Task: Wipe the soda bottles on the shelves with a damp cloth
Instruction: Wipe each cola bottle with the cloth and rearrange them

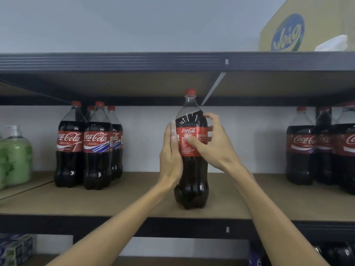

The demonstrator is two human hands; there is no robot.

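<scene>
Right hand grasping the cola bottle: thumb laid across the front of the red label, fingers curled round the shoulder and far side at 3 o'clock of the bottle. Left hand not clenched, its fingers straight and pressed flat against the bottle's flank at 9 o'clock, palm touching the label edge. The bottle, red-capped and filled with dark liquid whose surface slants upward to the right, stands on its base between the two hands, near the front edge of the brown shelf board. At 9 o'clock of it, well apart, a cluster of cola bottles; farther toward 9 o'clock, a green pump dispenser. At 3 o'clock, well apart, a second cluster. Behind, a pale wall. The dark upper shelf spans the view at 12 o'clock; on it, toward 2 o'clock, a yellow carton with a blue oval logo, and just beside it a white item too indistinct to identify.
</scene>
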